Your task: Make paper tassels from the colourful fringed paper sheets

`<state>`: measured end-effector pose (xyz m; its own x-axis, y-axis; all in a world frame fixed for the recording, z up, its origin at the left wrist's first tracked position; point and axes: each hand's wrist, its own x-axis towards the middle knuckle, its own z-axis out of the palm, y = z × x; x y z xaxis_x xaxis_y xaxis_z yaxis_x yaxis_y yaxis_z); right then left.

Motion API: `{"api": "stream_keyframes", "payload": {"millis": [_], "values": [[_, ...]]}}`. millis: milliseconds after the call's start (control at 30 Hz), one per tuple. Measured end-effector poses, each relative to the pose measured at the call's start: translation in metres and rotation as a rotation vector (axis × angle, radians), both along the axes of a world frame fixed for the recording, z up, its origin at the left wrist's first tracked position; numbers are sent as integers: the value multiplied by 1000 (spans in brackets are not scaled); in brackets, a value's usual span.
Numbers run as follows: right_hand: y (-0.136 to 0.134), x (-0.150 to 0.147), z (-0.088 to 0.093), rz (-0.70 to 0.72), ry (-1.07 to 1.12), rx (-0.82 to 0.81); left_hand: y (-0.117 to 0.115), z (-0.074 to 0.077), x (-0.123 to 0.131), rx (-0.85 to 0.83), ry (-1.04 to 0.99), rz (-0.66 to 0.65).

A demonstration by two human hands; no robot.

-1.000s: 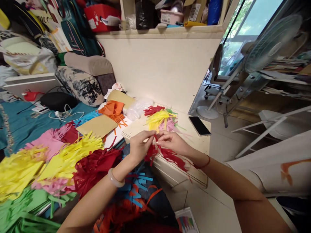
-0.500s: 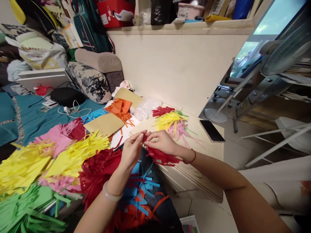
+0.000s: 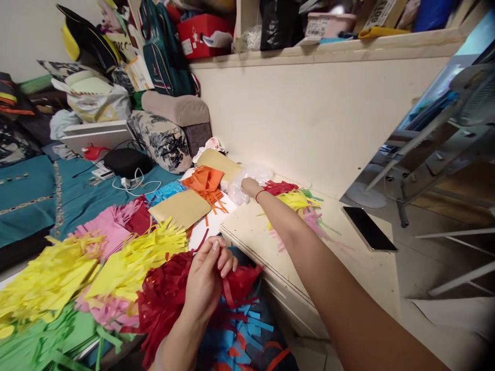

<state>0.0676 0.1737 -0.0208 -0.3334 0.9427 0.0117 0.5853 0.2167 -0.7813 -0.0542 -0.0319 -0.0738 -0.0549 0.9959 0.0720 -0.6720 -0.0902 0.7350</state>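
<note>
My left hand (image 3: 211,275) is closed in a pinch on a fringed piece of red paper (image 3: 235,286) low in the middle, above blue and orange cut strips (image 3: 251,330). My right hand (image 3: 250,186) reaches far forward to a crumpled clear plastic bag (image 3: 237,189) at the back of the low white table (image 3: 270,257); its fingers are hidden in the bag. Beside that hand lies a pile of red, yellow, green and pink fringed paper (image 3: 297,203).
Stacks of fringed yellow (image 3: 127,260), pink (image 3: 104,232), green (image 3: 34,340) and dark red (image 3: 162,296) paper cover the left. Tan envelopes (image 3: 180,208), orange paper (image 3: 207,183), a black phone (image 3: 369,228), cushions (image 3: 164,139), a white partition wall (image 3: 309,113) and a fan stand (image 3: 425,144) surround them.
My right hand let go of the red fringed paper and stretched forward to the plastic bag. My left hand kept the red paper and dropped lower. The view swung left.
</note>
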Motion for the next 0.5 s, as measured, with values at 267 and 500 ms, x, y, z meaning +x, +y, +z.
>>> {"api": "stream_keyframes", "payload": {"millis": [267,500], "values": [[34,-9,-20,-43,-53,40,2,-8,5,8,28,-89],[63,1,-13,-114,-50,83,4,-12,15,14,159,-82]]}}
